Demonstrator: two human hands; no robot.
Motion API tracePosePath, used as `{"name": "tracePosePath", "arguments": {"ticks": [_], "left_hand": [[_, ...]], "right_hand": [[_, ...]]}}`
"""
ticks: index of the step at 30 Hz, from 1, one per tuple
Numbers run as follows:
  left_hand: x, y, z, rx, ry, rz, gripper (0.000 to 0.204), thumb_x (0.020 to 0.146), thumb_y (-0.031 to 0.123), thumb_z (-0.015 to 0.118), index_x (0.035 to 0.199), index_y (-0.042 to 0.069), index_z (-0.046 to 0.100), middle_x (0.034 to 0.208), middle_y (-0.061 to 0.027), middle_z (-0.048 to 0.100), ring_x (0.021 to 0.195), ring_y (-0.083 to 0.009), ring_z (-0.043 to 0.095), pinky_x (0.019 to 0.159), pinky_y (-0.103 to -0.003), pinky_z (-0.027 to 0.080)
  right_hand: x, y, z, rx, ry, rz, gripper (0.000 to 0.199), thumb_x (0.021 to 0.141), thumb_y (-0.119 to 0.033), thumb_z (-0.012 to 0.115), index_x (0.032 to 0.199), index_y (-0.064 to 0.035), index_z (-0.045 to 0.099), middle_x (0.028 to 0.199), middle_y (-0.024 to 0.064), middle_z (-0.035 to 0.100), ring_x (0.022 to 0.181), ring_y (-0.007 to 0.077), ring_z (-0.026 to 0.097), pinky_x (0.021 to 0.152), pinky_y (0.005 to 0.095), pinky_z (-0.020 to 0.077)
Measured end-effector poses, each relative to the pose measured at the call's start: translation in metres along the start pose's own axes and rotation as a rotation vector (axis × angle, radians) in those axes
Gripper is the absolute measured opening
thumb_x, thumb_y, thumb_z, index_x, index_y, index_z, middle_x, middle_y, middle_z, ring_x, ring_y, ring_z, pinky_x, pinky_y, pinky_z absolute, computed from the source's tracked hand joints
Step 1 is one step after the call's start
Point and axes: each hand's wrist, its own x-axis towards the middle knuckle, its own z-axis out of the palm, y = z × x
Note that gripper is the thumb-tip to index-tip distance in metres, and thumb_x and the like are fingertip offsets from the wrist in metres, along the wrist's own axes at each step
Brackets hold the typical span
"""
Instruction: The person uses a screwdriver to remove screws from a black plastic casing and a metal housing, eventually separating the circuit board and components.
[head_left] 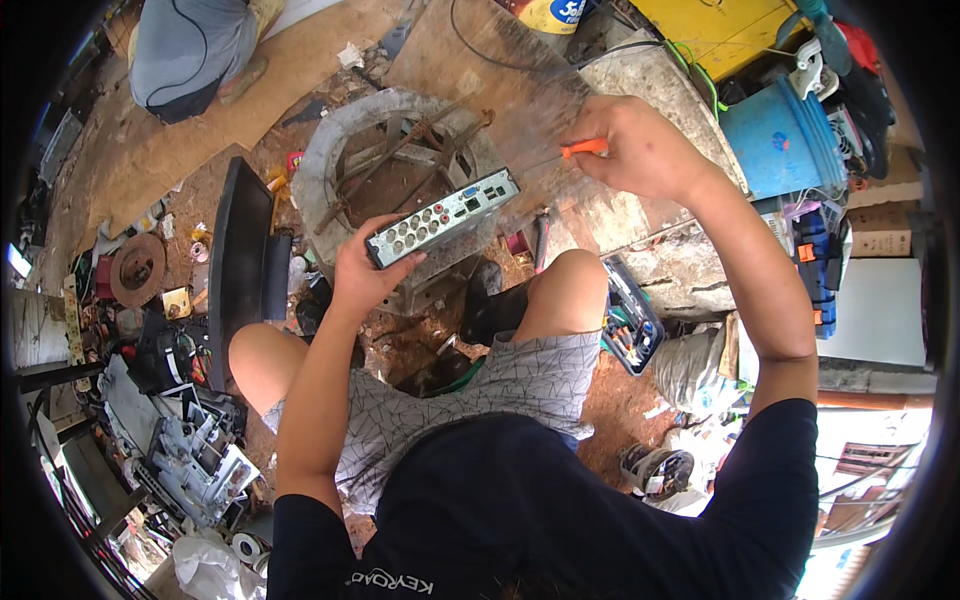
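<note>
My left hand (pixel 368 272) grips one end of a video recorder box (pixel 445 218). The box is tilted so that its silver connector panel, with rows of round jacks and several ports, faces up toward me. Off to the right and a little higher, my right hand (pixel 640 145) is closed round a screwdriver with an orange handle (pixel 586 148). Its thin shaft points left toward the box and stays apart from it. Beneath the box is a round grey stand (pixel 325 135) with an open centre and rusty rods across it.
A dark flat monitor (pixel 238 270) stands left of the stand. Wooden boards (pixel 530 110) lie ahead. On the right are a blue bucket (pixel 780 140), a yellow case (pixel 720 35) and an open toolbox (pixel 632 320). Scrap metal (pixel 180 440) is heaped at lower left. Another person (pixel 195 50) sits at upper left.
</note>
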Motion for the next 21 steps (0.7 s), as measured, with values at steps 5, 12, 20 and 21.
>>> {"name": "tracePosePath", "arguments": {"ticks": [5, 12, 20, 21], "left_hand": [[0.0010, 0.0039, -0.0007, 0.050, -0.008, 0.051, 0.048, 0.071, 0.004, 0.083, 0.114, 0.000, 0.062, 0.097, -0.0068, 0.071, 0.089, -0.0091, 0.065, 0.079, -0.026, 0.052], [0.0010, 0.0013, -0.0018, 0.000, -0.030, -0.035, 0.050, 0.072, 0.003, 0.083, 0.115, -0.002, 0.059, 0.100, -0.0063, 0.068, 0.092, -0.0110, 0.063, 0.083, -0.028, 0.051], [0.0010, 0.0052, -0.0028, 0.034, -0.033, -0.011, 0.049, 0.072, 0.003, 0.082, 0.115, -0.002, 0.060, 0.100, -0.0060, 0.068, 0.092, -0.0110, 0.063, 0.083, -0.028, 0.051], [0.0010, 0.0042, -0.0031, 0.027, -0.033, -0.014, 0.049, 0.072, 0.003, 0.082, 0.115, -0.002, 0.060, 0.100, -0.0060, 0.068, 0.092, -0.0110, 0.063, 0.082, -0.028, 0.051]], "right_hand": [[0.0018, -0.0026, 0.0029, -0.036, -0.006, 0.024, 0.021, 0.072, -0.007, 0.068, 0.092, -0.0057, 0.073, 0.083, 0.0140, 0.063, 0.081, 0.0332, 0.063, 0.073, 0.0408, 0.0516], [0.0027, -0.0022, 0.0004, -0.043, -0.023, 0.031, 0.021, 0.071, -0.009, 0.068, 0.091, -0.0059, 0.073, 0.085, 0.0148, 0.063, 0.082, 0.0344, 0.063, 0.075, 0.0415, 0.0522], [0.0027, -0.0026, -0.0005, -0.006, -0.031, 0.036, 0.021, 0.070, -0.010, 0.068, 0.091, -0.0066, 0.073, 0.086, 0.0154, 0.063, 0.083, 0.0358, 0.063, 0.076, 0.0424, 0.0521], [0.0030, -0.0030, -0.0004, -0.007, -0.034, 0.040, 0.021, 0.070, -0.010, 0.069, 0.091, -0.0065, 0.073, 0.085, 0.0153, 0.063, 0.083, 0.0359, 0.063, 0.076, 0.0424, 0.0522]]}}
